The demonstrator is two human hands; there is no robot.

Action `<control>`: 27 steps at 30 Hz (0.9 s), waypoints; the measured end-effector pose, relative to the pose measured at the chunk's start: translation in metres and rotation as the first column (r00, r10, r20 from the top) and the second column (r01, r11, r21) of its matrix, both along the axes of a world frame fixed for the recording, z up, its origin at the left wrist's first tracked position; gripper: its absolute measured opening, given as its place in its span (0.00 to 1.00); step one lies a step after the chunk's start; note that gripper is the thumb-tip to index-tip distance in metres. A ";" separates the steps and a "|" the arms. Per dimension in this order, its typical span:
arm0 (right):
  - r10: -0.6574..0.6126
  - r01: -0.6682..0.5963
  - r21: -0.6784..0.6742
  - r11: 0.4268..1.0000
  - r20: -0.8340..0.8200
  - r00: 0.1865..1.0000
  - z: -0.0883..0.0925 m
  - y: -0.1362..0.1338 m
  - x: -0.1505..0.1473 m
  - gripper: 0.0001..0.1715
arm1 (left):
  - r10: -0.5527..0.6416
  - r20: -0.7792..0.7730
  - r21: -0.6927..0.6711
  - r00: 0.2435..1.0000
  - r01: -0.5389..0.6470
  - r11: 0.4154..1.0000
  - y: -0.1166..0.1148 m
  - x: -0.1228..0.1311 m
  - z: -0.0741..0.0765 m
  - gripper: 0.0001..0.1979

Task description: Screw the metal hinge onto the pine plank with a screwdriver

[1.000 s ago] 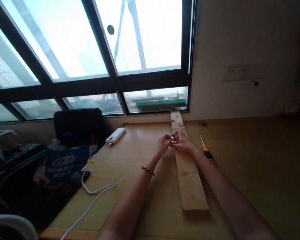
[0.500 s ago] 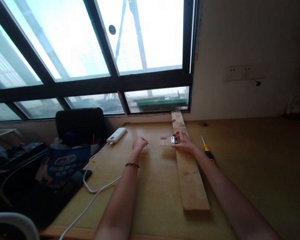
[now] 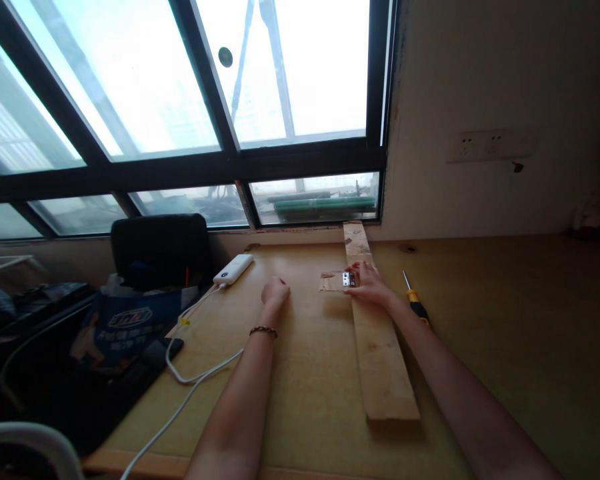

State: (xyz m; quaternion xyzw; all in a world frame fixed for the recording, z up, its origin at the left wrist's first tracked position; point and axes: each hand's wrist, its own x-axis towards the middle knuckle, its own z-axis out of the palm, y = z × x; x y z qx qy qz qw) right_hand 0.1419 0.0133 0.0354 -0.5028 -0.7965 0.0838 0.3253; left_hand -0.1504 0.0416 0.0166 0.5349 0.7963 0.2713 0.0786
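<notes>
My right hand [image 3: 369, 283] grips a small silver hinge [image 3: 349, 279] with thumb and fingers, over the long wooden board [image 3: 384, 360]. Left of the hinge, a short thin piece of wood [image 3: 331, 281] sticks out past the board's edge; its other end is hidden by the hinge and hand. My left hand [image 3: 275, 291] is closed above the table, apart from the wood, and what its curled fingers hold is hidden. A yellow and black screwdriver [image 3: 416, 303] lies right of the board.
On the table [image 3: 310, 373], a white power bank [image 3: 234, 269] with a white cable [image 3: 200, 379] lies at the left edge. Beyond that edge are a black chair [image 3: 160, 250] and a blue bag [image 3: 125, 327]. A window [image 3: 300, 73] and a wall with sockets [image 3: 495, 145] stand behind.
My left hand has moved slightly left and turned, so the small thin thing at its fingertips no longer shows. The right hand, hinge and board have stayed in place.
</notes>
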 end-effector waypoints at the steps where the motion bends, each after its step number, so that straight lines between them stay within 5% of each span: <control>1: -0.002 0.002 0.000 1.000 -0.003 1.000 0.000 0.000 0.000 0.35 | -0.008 -0.001 0.053 1.000 0.008 0.999 0.000 0.005 0.003 0.08; 5: -0.003 0.002 -0.009 1.000 -0.002 1.000 0.000 0.000 0.000 0.36 | -0.200 0.095 0.313 0.975 0.161 0.936 0.000 0.045 0.019 0.11; 9: -0.001 0.001 -0.010 1.000 0.008 1.000 0.002 -0.001 0.000 0.37 | -0.415 0.181 0.290 0.891 0.355 0.889 -0.011 0.105 0.023 0.12; 13: -0.002 0.002 -0.005 1.000 0.013 1.000 0.002 -0.001 0.000 0.38 | -0.315 0.015 0.280 0.949 0.298 0.913 -0.025 0.142 0.025 0.08; 17: 0.002 -0.002 0.003 1.000 0.029 1.000 0.002 0.000 0.000 0.37 | -0.339 -0.082 0.181 0.937 0.348 0.920 -0.025 0.152 0.039 0.07; 21: -0.005 0.005 -0.004 1.000 0.021 1.000 0.002 0.001 0.000 0.37 | -0.365 0.066 -0.010 0.929 0.366 0.931 -0.020 0.150 0.051 0.11; 27: 0.000 0.000 -0.014 1.000 0.017 1.000 0.002 0.000 0.000 0.38 | -0.344 0.120 -0.020 0.931 0.348 0.937 -0.016 0.148 0.045 0.12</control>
